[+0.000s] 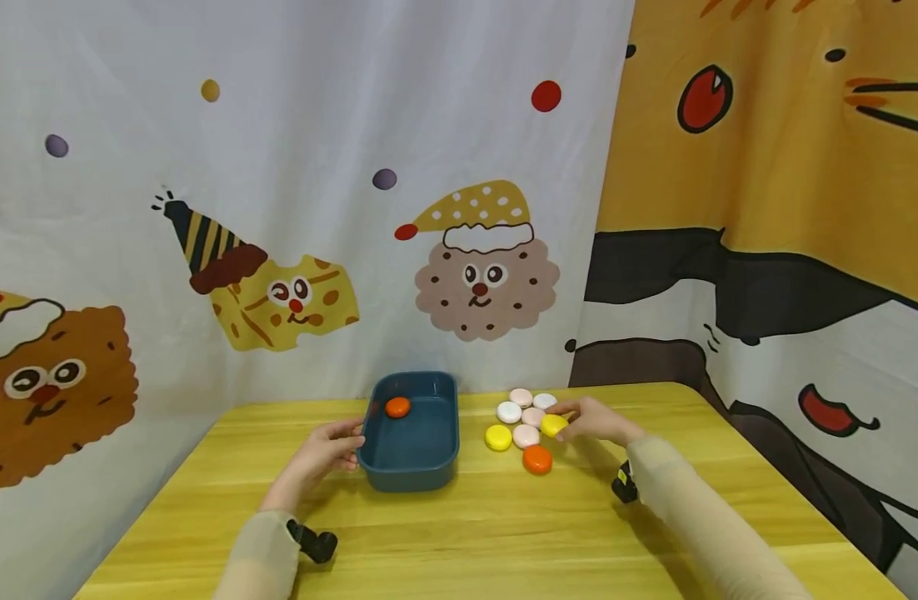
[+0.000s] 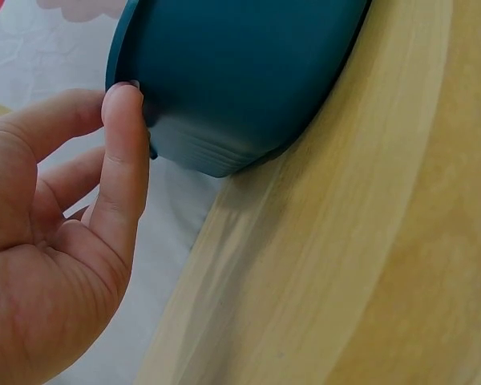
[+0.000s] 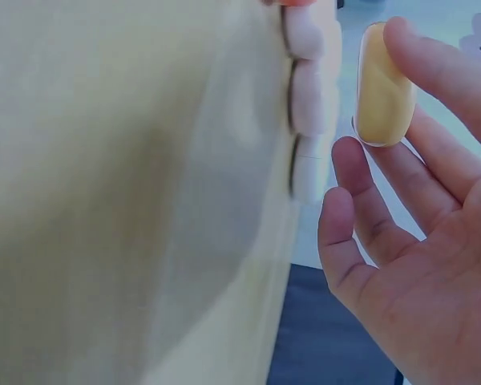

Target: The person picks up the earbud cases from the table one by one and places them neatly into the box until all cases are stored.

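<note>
My left hand [image 1: 322,454] is at the left rim of a dark blue box [image 1: 408,479], its thumb and fingertips holding the edge. In the left wrist view the thumb [image 2: 122,172] lies against the box's wall [image 2: 240,72]. An orange disc [image 1: 397,407] lies inside, toward the back left. On the right, my right hand [image 1: 596,419] pinches a thick, rounded yellow disc [image 3: 385,88] between thumb and fingers, raised off the table in the right wrist view. Beside that hand lie another yellow disc [image 1: 498,437], an orange disc [image 1: 537,459] and several pink and white discs [image 1: 526,436].
The discs form a loose cluster to the right of the box on a yellow wood-grain table [image 1: 429,542]. A printed curtain [image 1: 316,167] hangs along the table's back edge, and another cloth [image 1: 804,333] hangs at the right. Each wrist bears a small black camera [image 1: 315,543].
</note>
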### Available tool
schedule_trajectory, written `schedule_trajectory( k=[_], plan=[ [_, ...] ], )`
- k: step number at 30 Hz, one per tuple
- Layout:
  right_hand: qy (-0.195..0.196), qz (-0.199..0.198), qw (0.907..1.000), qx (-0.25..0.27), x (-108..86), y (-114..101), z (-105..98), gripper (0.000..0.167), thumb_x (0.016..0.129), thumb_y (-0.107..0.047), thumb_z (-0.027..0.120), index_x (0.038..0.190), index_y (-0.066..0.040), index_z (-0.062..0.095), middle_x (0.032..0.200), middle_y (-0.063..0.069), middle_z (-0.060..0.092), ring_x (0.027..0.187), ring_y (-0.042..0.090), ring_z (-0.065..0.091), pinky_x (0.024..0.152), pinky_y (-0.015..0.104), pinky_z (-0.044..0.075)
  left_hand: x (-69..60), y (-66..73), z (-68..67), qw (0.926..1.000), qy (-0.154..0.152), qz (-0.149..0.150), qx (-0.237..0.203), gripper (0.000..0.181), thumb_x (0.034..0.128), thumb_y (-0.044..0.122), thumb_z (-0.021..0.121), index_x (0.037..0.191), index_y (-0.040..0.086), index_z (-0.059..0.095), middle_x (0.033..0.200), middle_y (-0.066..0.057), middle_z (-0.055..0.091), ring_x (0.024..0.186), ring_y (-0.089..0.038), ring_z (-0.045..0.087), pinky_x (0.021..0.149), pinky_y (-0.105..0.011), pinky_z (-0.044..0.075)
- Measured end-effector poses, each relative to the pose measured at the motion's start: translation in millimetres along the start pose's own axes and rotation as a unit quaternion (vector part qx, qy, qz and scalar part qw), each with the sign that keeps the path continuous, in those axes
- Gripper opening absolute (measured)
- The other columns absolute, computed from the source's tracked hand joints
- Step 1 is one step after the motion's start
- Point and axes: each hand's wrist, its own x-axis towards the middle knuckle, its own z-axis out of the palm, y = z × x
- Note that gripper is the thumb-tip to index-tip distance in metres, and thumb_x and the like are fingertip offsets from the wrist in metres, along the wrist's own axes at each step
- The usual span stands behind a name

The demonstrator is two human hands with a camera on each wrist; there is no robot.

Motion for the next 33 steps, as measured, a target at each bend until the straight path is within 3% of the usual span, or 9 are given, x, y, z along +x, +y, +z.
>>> schedule_trajectory(
  k=[6, 13, 26, 33],
  plan=[
    [0.006, 0.003, 0.9999, 0.01, 1.8, -8.3, -8.7, 0.06, 0.077, -0.015, 0.081, 0.132, 0.0, 0.059, 0.13, 0.015, 0.059, 0.112, 0.033, 0.056, 0.095, 0.047, 0.047, -0.1, -1.1, 0.5, 1.0, 0.003, 0.001, -0.004, 0.059, 0.0956, 0.006, 0.06, 0.147, -0.006, 0.034, 0.114, -0.016, 0.05, 0.063, -0.012, 0.059, 0.064, -0.027, 0.057],
    [0.012, -0.017, 0.9996, 0.019, 1.5, -21.0, -18.3, 0.055, 0.08, -0.012, 0.079, 0.13, 0.0, 0.061, 0.13, 0.017, 0.058, 0.109, 0.032, 0.057, 0.092, 0.045, 0.049, -2.4, 0.7, 1.4, 1.0, 0.002, 0.004, 0.002, 0.058, 0.0966, 0.006, 0.058, 0.147, -0.008, 0.032, 0.123, -0.025, 0.049, 0.063, -0.011, 0.057, 0.061, -0.025, 0.056],
    [0.013, -0.022, 0.9997, -0.006, 6.9, -47.3, -39.8, 0.058, 0.077, -0.018, 0.082, 0.13, -0.005, 0.063, 0.126, 0.013, 0.062, 0.102, 0.028, 0.063, 0.084, 0.038, 0.054, -0.1, -2.3, 0.5, 0.9999, -0.004, 0.006, 0.007, 0.055, 0.0977, 0.005, 0.055, 0.147, -0.006, 0.033, 0.129, -0.032, 0.045, 0.064, -0.012, 0.058, 0.062, -0.025, 0.056],
    [0.017, -0.01, 0.9997, -0.01, 8.6, -55.7, -42.6, 0.057, 0.078, -0.018, 0.08, 0.131, -0.006, 0.062, 0.129, 0.011, 0.06, 0.108, 0.028, 0.06, 0.089, 0.042, 0.052, -0.8, -1.6, -0.3, 0.9999, -0.001, 0.008, 0.011, 0.056, 0.0978, 0.005, 0.055, 0.147, -0.007, 0.033, 0.127, -0.03, 0.047, 0.064, -0.012, 0.058, 0.061, -0.024, 0.056]
  ],
)
